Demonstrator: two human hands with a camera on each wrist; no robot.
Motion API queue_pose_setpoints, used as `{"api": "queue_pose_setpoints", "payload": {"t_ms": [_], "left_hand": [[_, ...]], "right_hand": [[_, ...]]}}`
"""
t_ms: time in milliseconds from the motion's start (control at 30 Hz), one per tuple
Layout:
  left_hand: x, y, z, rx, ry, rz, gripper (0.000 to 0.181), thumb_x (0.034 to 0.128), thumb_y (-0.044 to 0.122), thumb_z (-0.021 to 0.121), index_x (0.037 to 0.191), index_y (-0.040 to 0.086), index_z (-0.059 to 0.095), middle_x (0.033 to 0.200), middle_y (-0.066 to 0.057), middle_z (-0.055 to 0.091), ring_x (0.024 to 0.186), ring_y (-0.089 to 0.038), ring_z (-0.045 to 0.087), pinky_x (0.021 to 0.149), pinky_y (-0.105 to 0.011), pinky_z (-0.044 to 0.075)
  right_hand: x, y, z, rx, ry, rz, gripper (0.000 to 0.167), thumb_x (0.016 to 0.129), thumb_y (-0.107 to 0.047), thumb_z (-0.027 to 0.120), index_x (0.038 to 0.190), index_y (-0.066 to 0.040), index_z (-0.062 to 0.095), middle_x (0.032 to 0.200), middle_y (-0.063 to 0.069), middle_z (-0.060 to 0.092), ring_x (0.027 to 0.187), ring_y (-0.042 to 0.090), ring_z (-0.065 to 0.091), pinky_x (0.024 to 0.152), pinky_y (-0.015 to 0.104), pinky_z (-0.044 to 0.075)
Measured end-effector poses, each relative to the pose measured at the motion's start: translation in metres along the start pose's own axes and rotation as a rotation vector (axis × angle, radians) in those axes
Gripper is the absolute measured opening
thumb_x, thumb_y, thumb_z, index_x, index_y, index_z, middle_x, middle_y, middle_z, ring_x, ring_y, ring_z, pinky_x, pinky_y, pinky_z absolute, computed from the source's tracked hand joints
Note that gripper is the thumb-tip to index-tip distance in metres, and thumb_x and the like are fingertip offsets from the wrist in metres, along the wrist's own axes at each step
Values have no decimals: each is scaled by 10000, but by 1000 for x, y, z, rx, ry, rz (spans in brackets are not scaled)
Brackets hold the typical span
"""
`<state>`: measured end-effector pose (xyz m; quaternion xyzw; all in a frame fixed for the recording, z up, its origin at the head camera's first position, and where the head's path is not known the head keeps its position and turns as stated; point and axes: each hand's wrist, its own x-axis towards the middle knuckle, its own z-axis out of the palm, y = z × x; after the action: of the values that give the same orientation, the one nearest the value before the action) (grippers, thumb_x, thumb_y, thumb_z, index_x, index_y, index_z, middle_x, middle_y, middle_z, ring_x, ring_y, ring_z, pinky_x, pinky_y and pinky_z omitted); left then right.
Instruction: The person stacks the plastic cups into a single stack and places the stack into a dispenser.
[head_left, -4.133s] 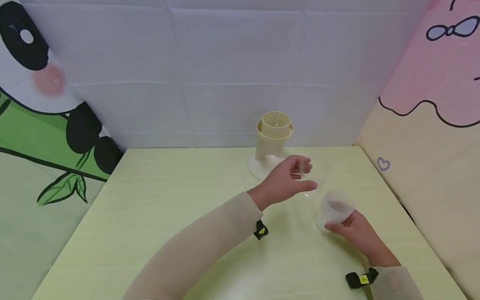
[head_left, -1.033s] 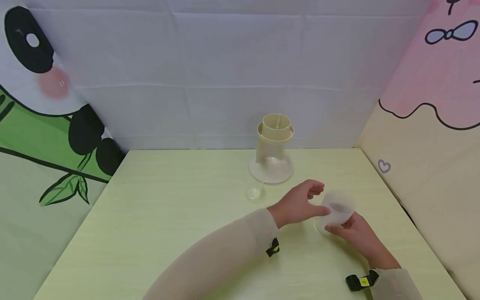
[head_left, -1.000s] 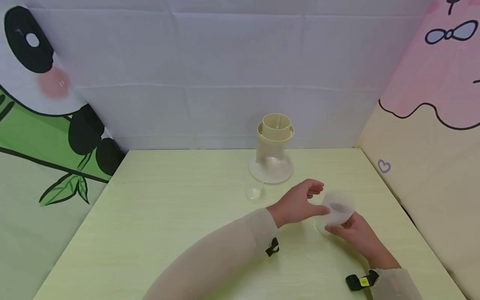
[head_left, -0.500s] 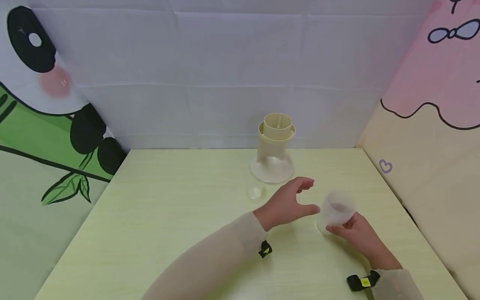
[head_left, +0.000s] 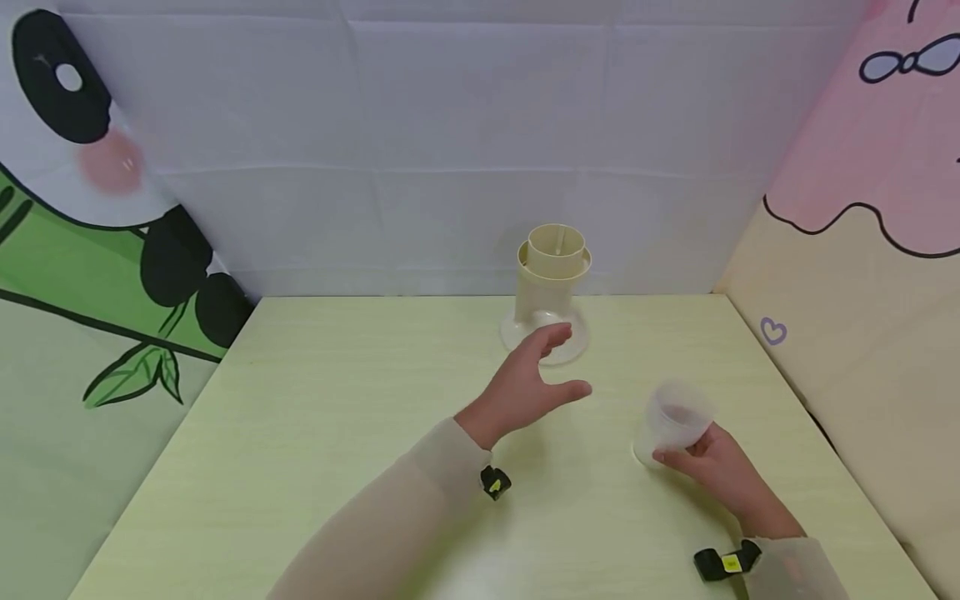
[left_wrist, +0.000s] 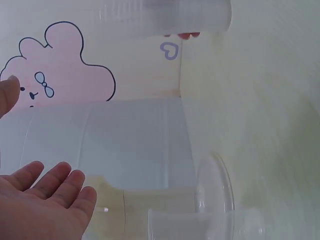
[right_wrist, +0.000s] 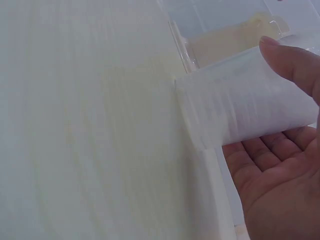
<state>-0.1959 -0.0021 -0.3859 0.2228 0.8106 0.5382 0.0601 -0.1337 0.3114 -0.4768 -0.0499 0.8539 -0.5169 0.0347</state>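
On the right of the table, the right hand [head_left: 720, 471] grips a translucent plastic cup [head_left: 667, 429], thumb on the near side. The cup stands upright or nearly so. In the right wrist view, the fingers lie along the far side of this cup [right_wrist: 245, 100]. The left hand [head_left: 517, 396] is in the air left of it, holding nothing, thumb and fingers spread apart. Behind the left hand stands a cream double-walled cylinder [head_left: 543, 292] on a clear round base [head_left: 513, 333]. A clear cup [left_wrist: 170, 225] near that base shows in the left wrist view; the hand hides it from the head camera.
The pale wooden table [head_left: 337, 400] meets a white cloth wall [head_left: 450, 150] at the back. Printed panels, a green one [head_left: 75, 267] at left and a pink and cream one [head_left: 847, 267] at right, flank it. Both wrists wear black straps.
The left hand has drawn away from the translucent cup, leftward and back toward the cream cylinder. A clear cup seen earlier before the cylinder is now behind that hand. The right hand stays put.
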Motion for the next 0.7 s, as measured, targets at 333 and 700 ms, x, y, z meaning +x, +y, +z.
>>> {"api": "queue_pose_setpoints", "payload": {"t_ms": [333,700], "left_hand": [[6,-25,-37,-20,146,-13,919,853,396,852,1601,255,337,1598,31,363,1450,-186,348,1166,-538,326],[8,-64,-57,-63,170,-196,1089,812,471,871,1647,291,195,1666,89,243,1530,-173,225,1183,-574,305]], "right_hand": [[0,0,1,-8,4,6,680,908,-199,819,1445,16,461,1392,222,556,1101,11,575,867,194,518],[0,1,1,3,-2,-14,684,907,-174,819,1450,23,454,1388,231,551,1086,-7,575,860,188,524]]}}
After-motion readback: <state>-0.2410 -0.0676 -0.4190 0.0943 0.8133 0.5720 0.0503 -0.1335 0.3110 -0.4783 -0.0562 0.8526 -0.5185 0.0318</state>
